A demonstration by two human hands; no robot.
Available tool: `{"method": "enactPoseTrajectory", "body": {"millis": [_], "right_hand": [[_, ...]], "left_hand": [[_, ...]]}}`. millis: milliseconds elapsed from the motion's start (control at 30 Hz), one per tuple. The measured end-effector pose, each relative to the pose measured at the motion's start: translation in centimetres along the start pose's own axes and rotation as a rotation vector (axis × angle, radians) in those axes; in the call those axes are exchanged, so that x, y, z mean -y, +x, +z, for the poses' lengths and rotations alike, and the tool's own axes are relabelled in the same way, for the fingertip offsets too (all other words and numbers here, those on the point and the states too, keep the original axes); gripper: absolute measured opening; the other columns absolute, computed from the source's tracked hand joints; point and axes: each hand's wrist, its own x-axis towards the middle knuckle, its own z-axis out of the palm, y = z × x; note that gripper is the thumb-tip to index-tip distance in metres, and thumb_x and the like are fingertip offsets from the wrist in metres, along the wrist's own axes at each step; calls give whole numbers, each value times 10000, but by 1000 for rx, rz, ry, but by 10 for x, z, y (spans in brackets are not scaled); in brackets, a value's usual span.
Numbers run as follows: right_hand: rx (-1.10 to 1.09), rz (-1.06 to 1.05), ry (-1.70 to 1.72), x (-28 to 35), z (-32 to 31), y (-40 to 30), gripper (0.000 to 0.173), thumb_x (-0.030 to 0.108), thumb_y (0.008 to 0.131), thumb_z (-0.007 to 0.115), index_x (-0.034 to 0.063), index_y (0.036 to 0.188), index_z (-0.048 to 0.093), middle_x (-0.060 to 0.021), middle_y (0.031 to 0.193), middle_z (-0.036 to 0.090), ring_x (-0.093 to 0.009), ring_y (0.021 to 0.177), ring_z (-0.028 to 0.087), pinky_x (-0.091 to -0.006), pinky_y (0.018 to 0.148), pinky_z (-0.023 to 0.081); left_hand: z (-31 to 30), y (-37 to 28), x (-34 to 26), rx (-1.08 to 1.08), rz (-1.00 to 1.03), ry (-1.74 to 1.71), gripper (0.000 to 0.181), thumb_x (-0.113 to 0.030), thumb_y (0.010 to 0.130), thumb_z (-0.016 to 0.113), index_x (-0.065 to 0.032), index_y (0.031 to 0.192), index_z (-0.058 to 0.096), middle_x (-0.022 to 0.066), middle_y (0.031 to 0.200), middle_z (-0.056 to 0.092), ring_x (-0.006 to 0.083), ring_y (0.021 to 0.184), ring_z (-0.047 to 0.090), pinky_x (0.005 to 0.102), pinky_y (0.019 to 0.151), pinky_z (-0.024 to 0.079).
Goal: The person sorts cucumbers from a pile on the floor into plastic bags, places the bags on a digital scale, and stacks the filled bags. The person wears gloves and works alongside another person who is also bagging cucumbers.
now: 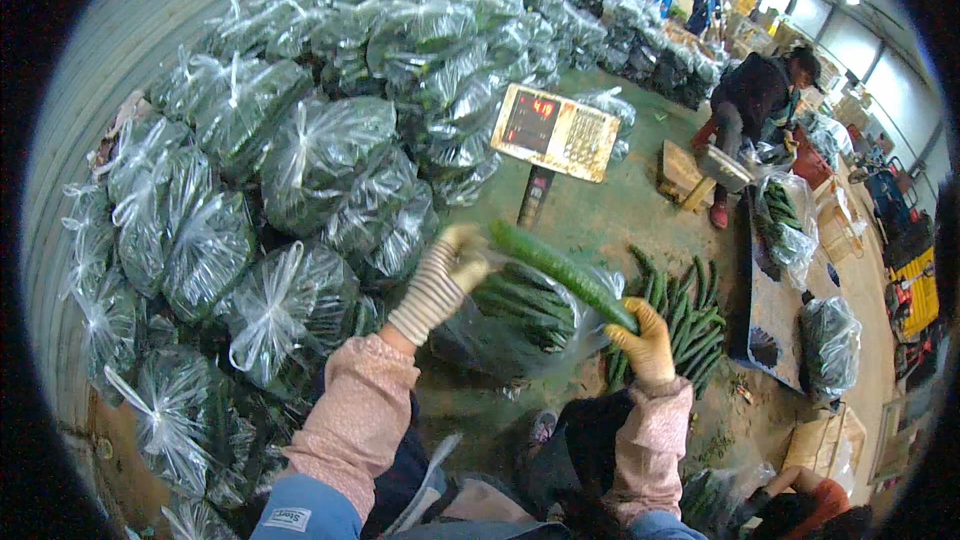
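My right hand (pixel 646 337), in a pale yellow glove, grips one end of a long green cucumber (pixel 562 270). My left hand (pixel 459 262), in a cream glove with a striped cuff, is at the cucumber's far end; blur hides whether its fingers hold anything. Below the cucumber lies an open clear plastic bag (pixel 480 337) with several cucumbers (pixel 525 307) in it. Just beyond stands a scale's display panel (pixel 555 133) on a post, its red digits lit. Loose cucumbers (pixel 686 315) lie in a pile on the floor, right of the bag.
Tied clear bags of cucumbers (pixel 292 307) are heaped at the left and far side. A person (pixel 757 105) sits at the upper right near another scale display (pixel 724 167). A bagged bundle (pixel 831 345) lies by a board (pixel 772 315). Another person's arm (pixel 795 480) shows at the lower right.
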Motion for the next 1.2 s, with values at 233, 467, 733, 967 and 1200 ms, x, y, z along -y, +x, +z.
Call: {"method": "enactPoseTrajectory", "body": {"millis": [233,467,733,967,1200], "right_hand": [[60,43,134,-25,4,-9,345,36,751,722,16,1063,576,22,915,570,-82,829,503,-228,759,425],[158,65,-81,-35,13,-3,411,68,800,686,1,1181,547,-6,999,597,-100,909,521,-242,837,421],[184,50,124,-31,23,2,426,69,821,663,10,1221,529,-29,1086,593,-118,1003,514,-260,895,410],[169,33,206,-17,10,-1,386,197,834,664,26,1168,573,-30,986,639,-95,806,558,-221,714,442],[251,47,543,-10,-9,-2,437,337,889,569,6,1173,546,-138,926,664,-136,691,561,-234,647,443]], "left_hand": [[32,-17,-54,68,-178,-528,332,-39,830,607,-48,1148,513,17,987,574,89,821,555,224,701,480],[40,-26,-88,-1,10,-288,286,-20,815,608,-28,1085,514,12,958,559,80,862,519,237,784,448],[36,-27,-73,-79,51,-330,303,-2,779,642,-38,1047,504,6,912,536,72,807,499,224,745,444],[26,-21,-92,5,101,-269,277,-65,828,605,-32,1095,540,5,909,550,64,786,487,216,715,442],[13,-9,-68,-135,-138,-283,149,-207,888,574,-68,939,591,-29,719,539,29,562,440,186,490,368]]}}
